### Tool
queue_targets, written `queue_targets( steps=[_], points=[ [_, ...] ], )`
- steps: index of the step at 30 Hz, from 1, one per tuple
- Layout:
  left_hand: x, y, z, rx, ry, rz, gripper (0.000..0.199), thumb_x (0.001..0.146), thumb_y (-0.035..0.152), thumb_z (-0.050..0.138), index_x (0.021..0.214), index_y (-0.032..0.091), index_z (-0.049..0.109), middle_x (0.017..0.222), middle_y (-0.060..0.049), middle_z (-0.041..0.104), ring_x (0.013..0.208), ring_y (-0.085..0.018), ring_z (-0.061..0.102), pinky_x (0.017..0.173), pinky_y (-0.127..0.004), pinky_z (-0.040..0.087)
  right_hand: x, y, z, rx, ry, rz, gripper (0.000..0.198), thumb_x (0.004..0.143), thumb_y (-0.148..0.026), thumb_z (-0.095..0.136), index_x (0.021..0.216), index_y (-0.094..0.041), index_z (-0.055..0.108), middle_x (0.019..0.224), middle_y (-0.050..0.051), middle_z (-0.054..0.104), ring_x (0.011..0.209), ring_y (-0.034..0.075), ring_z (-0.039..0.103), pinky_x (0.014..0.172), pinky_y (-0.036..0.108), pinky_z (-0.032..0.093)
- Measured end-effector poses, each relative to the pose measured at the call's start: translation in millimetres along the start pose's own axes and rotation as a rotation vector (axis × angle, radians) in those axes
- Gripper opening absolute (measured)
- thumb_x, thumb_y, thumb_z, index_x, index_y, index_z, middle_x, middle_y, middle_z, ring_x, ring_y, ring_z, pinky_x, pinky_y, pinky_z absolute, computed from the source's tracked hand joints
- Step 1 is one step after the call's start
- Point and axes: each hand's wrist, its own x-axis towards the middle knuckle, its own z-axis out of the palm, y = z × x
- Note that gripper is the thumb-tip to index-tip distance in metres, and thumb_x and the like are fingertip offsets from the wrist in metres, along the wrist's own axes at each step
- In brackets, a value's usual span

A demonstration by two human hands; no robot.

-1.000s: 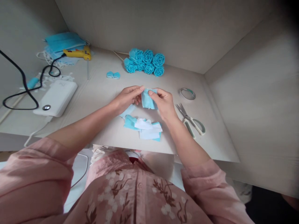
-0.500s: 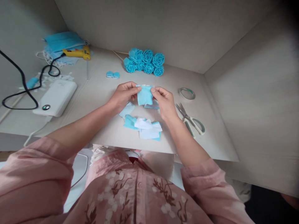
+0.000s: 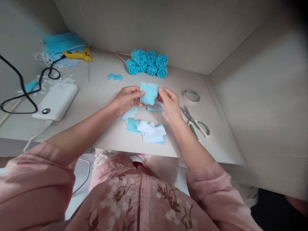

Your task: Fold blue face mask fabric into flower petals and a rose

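A light-blue square of thin mask fabric (image 3: 149, 93) is stretched upright between my two hands above the table. My left hand (image 3: 130, 97) pinches its left edge between thumb and fingers. On the other side, my right hand (image 3: 169, 100) grips the right edge, thumb in front near the upper corner. Just below the square lies a small stack of folded blue fabric (image 3: 154, 107), partly hidden by it. Closer to my body, loose blue and white fabric pieces (image 3: 151, 131) overlap in a heap, with a pale piece (image 3: 130, 114) beside them.
Scissors (image 3: 192, 121) and a tape roll (image 3: 191, 95) lie at right. Behind my hands are blue fabric roses (image 3: 150, 61) on sticks and a blue bow-shaped piece (image 3: 115, 77). At left are a white power bank (image 3: 56, 102), a yellow glue gun (image 3: 78, 55), its black cable and blue masks (image 3: 64, 41).
The fabric square has risen slightly, its top edge now standing above my thumbs. More of the folded stack beneath shows. Both hands keep their hold.
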Motion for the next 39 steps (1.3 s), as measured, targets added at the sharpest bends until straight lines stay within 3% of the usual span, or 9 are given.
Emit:
queue_targets(
  steps=[3,7,18,23,26,28,34,37,39],
  points=[
    [0.3,-0.9,-0.3,-0.045,0.008,0.017,0.025,0.072,0.025,0.085,0.075,0.013,0.063,0.069,0.0,0.065,0.064,-0.01,0.065,0.068,-0.025,0.06,-1.8,-1.3,0.7,0.047,-0.091,0.029,0.05,0.084,-0.072,0.058,0.082,-0.022,0.063,0.08,0.001,0.064,0.08,0.015,0.062,0.077,0.029,0.053],
    [0.3,-2.2,-0.8,-0.068,-0.008,0.031,0.024,0.073,0.023,0.084,0.075,0.012,0.063,0.072,-0.001,0.067,0.067,-0.011,0.067,0.074,-0.027,0.061,-2.1,-0.2,1.3,0.085,-0.189,0.028,0.045,0.075,-0.061,0.076,0.096,-0.023,0.066,0.089,0.0,0.069,0.085,0.015,0.063,0.082,0.029,0.053],
    [-0.1,0.9,2.2,-0.082,0.055,0.051,0.012,0.083,0.017,0.071,0.075,0.012,0.063,0.069,-0.002,0.066,0.064,-0.011,0.065,0.068,-0.025,0.058,1.9,4.1,-1.2,0.081,-0.133,0.003,0.033,0.072,-0.043,0.08,0.093,-0.022,0.068,0.087,0.0,0.07,0.088,0.015,0.064,0.087,0.031,0.052],
    [-0.6,2.7,1.5,-0.064,0.127,0.05,0.007,0.085,0.018,0.068,0.089,0.012,0.068,0.082,-0.004,0.07,0.072,-0.012,0.067,0.068,-0.024,0.057,3.8,5.5,-3.0,0.081,-0.105,-0.023,0.035,0.071,-0.045,0.081,0.094,-0.023,0.068,0.089,0.0,0.071,0.084,0.015,0.064,0.082,0.03,0.053],
    [-1.4,3.4,0.6,-0.013,0.21,0.075,0.01,0.086,0.02,0.067,0.092,0.012,0.069,0.086,-0.005,0.07,0.069,-0.01,0.065,0.06,-0.021,0.051,6.4,8.2,-6.3,0.0,-0.061,-0.092,0.032,0.077,-0.047,0.076,0.097,-0.024,0.067,0.092,0.001,0.07,0.086,0.015,0.064,0.081,0.031,0.052],
    [-2.8,3.2,1.5,0.022,0.185,0.063,0.013,0.086,0.023,0.069,0.09,0.011,0.07,0.086,-0.007,0.071,0.068,-0.011,0.065,0.06,-0.021,0.05,7.1,9.5,-7.9,-0.127,-0.018,-0.169,0.028,0.083,-0.046,0.07,0.099,-0.024,0.067,0.091,0.001,0.069,0.085,0.015,0.064,0.081,0.031,0.052],
    [-3.4,-2.6,5.5,-0.113,-0.107,-0.069,0.036,0.088,0.046,0.071,0.105,0.015,0.069,0.107,-0.012,0.074,0.102,-0.021,0.071,0.092,-0.033,0.056,-1.4,6.6,-4.7,-0.683,-0.017,-0.505,0.017,0.093,-0.029,0.055,0.097,-0.022,0.07,0.093,0.004,0.07,0.086,0.018,0.063,0.086,0.035,0.05],
    [0.0,-4.3,3.6,-0.205,-0.119,-0.097,0.038,0.092,0.053,0.063,0.101,0.016,0.068,0.104,-0.01,0.075,0.109,-0.024,0.07,0.098,-0.036,0.056,-6.8,2.5,-1.7,-0.793,-0.116,-0.604,0.02,0.094,-0.031,0.057,0.102,-0.023,0.074,0.097,0.006,0.072,0.095,0.021,0.065,0.092,0.039,0.049],
    [1.3,-3.7,2.1,-0.233,-0.081,-0.08,0.03,0.093,0.045,0.064,0.101,0.016,0.068,0.105,-0.009,0.075,0.111,-0.024,0.07,0.1,-0.037,0.056,-8.3,-0.8,-1.5,-0.766,-0.122,-0.624,0.024,0.095,-0.038,0.057,0.105,-0.025,0.075,0.101,0.006,0.072,0.099,0.022,0.065,0.095,0.041,0.049]
  ],
)
